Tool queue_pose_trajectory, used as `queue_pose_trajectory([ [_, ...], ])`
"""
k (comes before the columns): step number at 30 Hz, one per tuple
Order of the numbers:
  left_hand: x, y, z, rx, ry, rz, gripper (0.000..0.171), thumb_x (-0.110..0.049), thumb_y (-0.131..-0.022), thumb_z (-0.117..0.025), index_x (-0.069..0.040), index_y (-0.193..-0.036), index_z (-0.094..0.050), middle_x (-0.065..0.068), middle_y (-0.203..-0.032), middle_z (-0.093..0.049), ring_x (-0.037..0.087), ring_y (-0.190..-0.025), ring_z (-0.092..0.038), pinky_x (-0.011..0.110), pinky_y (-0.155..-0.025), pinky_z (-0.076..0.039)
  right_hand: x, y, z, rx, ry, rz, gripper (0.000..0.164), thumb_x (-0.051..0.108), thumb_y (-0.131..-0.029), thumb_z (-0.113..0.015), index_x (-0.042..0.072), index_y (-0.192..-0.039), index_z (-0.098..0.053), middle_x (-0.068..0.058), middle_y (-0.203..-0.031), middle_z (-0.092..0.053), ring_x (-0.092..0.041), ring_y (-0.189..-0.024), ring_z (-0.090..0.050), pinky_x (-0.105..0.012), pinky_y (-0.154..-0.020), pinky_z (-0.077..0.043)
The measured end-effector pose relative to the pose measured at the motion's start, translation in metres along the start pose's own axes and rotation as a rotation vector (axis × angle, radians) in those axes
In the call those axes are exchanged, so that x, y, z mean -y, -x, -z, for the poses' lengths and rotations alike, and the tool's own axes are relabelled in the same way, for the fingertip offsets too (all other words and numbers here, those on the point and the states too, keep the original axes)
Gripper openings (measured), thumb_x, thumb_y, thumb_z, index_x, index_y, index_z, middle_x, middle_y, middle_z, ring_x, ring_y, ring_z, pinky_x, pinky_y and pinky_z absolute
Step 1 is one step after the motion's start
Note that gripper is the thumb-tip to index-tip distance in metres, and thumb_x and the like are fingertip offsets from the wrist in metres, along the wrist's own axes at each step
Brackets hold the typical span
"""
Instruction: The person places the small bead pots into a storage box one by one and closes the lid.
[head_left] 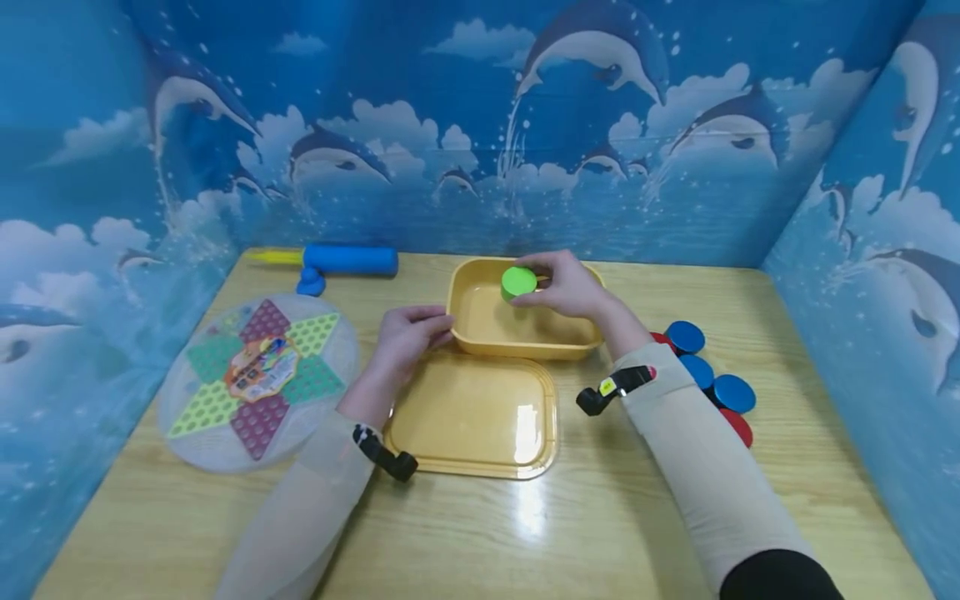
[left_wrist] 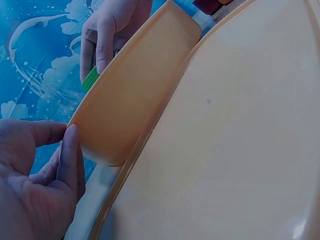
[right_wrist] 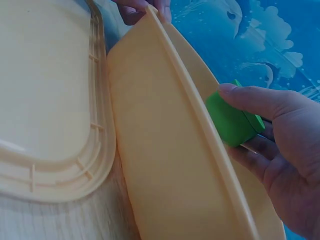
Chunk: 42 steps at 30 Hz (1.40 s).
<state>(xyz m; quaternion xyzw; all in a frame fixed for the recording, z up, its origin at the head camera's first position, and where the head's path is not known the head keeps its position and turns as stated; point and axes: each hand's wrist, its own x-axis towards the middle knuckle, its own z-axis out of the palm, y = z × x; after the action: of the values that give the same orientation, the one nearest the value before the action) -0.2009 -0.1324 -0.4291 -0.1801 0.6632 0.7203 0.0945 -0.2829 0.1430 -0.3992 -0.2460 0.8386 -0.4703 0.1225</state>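
- Round board (head_left: 262, 377) with coloured star points, lying flat.
- Blue cylinder (head_left: 351, 260) with a yellow tip, behind the board.
- Left hand (head_left: 405, 340), thumb and fingers pinching the left rim of the open yellow box (head_left: 480, 318).
- Yellow lid (head_left: 476, 412), flat in front of the box.
- Green round piece (head_left: 518, 284), over the box's opening (bright against the yellow).
- Right hand (head_left: 567, 286), pinching that green piece between thumb and fingers.
- Blue discs (head_left: 734, 393) and red discs (head_left: 738, 427), clustered beside the right forearm.
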Motion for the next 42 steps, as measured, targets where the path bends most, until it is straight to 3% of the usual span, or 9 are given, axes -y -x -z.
queue_pose_trajectory([
  [6,0.001,0.0,-0.002,0.0,0.006,0.007,0.032,-0.001,-0.097,-0.077,0.003,-0.128,-0.07,0.018,-0.125,-0.066,0.024,-0.101,-0.074,0.028,-0.086,-0.064,0.001,-0.01,-0.008,0.004,0.033,-0.006,0.066,0.016,-0.087,-0.091,0.002,-0.145,-0.063,-0.011,-0.132,-0.068,-0.025,-0.116,-0.067,-0.041,-0.097,-0.06],
  [24,0.0,-0.003,0.0,-0.006,-0.02,0.011,0.031,-0.006,-0.097,-0.078,0.0,-0.127,-0.073,0.015,-0.125,-0.068,0.021,-0.099,-0.075,0.028,-0.085,-0.065,0.01,-0.044,-0.028,0.109,0.132,0.021,0.061,0.018,-0.088,-0.09,0.002,-0.141,-0.066,-0.013,-0.137,-0.067,-0.024,-0.115,-0.065,-0.038,-0.095,-0.06],
  [34,0.003,-0.004,0.001,0.013,0.019,-0.001,0.031,-0.002,-0.097,-0.078,0.004,-0.127,-0.071,0.018,-0.125,-0.067,0.033,-0.112,-0.072,0.029,-0.085,-0.065,0.012,-0.056,-0.034,0.207,0.224,0.0,0.06,0.012,-0.09,-0.088,-0.001,-0.143,-0.063,-0.017,-0.138,-0.066,-0.026,-0.117,-0.064,-0.039,-0.097,-0.056],
  [42,0.001,-0.003,0.001,-0.001,-0.006,0.01,0.03,-0.004,-0.097,-0.078,0.001,-0.126,-0.072,0.016,-0.125,-0.068,0.03,-0.11,-0.073,0.028,-0.085,-0.065,0.009,-0.061,-0.041,0.212,0.238,-0.006,0.06,0.014,-0.089,-0.088,-0.001,-0.142,-0.064,-0.015,-0.134,-0.068,-0.024,-0.111,-0.065,-0.037,-0.093,-0.056],
])
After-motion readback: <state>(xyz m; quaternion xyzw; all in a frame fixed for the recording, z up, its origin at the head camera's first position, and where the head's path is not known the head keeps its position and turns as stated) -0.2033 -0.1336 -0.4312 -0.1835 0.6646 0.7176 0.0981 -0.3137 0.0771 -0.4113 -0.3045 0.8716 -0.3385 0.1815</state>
